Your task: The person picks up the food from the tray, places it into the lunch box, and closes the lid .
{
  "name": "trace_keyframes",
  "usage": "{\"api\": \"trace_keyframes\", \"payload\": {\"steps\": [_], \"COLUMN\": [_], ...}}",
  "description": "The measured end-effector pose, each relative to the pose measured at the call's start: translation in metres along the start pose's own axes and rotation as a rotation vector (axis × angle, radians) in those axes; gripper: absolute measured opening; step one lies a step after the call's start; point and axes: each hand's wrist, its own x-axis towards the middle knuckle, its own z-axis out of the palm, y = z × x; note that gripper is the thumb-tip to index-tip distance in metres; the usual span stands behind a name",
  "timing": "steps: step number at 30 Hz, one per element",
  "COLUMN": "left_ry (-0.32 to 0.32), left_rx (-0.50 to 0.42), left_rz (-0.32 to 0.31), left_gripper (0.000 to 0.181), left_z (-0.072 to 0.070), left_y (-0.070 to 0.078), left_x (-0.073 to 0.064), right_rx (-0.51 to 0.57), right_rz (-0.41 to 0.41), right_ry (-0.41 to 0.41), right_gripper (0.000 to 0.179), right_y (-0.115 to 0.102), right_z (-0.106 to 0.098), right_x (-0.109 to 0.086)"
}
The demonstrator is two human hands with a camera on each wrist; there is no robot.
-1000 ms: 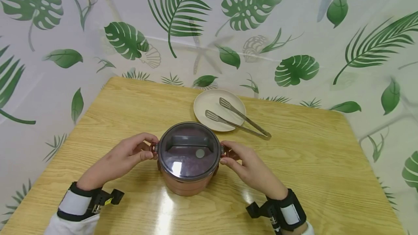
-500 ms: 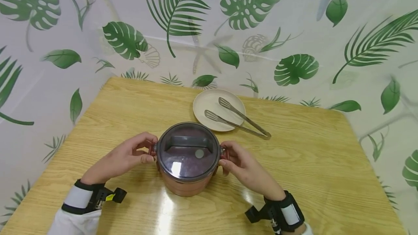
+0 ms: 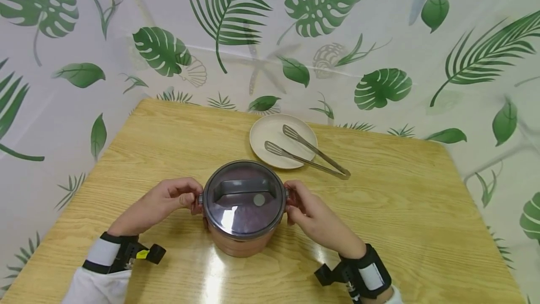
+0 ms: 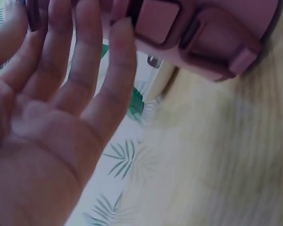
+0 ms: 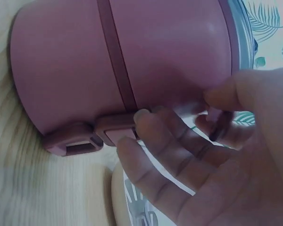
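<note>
A pink two-tier pot [image 3: 242, 245] stands upright on the table, topped by a dark see-through lid [image 3: 244, 210] with a bar handle. My left hand [image 3: 162, 203] pinches the small red side handle [image 3: 196, 204] at the pot's left rim between thumb and fingers. Opposite it, my right hand [image 3: 318, 219] pinches the matching handle at the right rim. Seen from the right wrist, the thumb and index finger meet at that upper handle [image 5: 217, 123], while other fingertips touch the side clip [image 5: 118, 134] between the tiers. A lower handle [image 5: 75, 141] is free of the fingers.
Behind the pot, a cream plate [image 3: 263, 130] carries metal tongs [image 3: 318, 158] whose joined end sticks out over the table's right part. The wooden table [image 3: 401, 210] meets a leaf-printed cloth [image 3: 253, 74] along its back edge.
Both hands stay at the pot's handles. The left thumb has shifted up and the left handle now points lower. The pot appears slightly nearer me. Plate and tongs keep their place.
</note>
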Motion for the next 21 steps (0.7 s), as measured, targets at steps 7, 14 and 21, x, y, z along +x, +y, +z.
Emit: {"api": "trace_keyframes", "payload": {"steps": [7,14,21], "left_ry": [0.073,0.336,0.435], "left_rx": [-0.028,-0.077,-0.043], "left_rz": [-0.054,0.073,0.107], "left_gripper": [0.022,0.037,0.035], "left_z": [0.000,0.019,0.062], "left_y": [0.000,0.034,0.039], "left_x": [0.001,0.014,0.039], "right_rx": [-0.122,-0.066,0.119], "right_rz": [0.033,-0.013,-0.049], "right_ry": [0.020,0.222,0.375], "right_gripper": [0.043,0.041,0.038], "right_y": [-0.007,0.002,-0.018], "right_z": [-0.010,-0.006,0.020], "right_x": [-0.004,0.001,0.025]}}
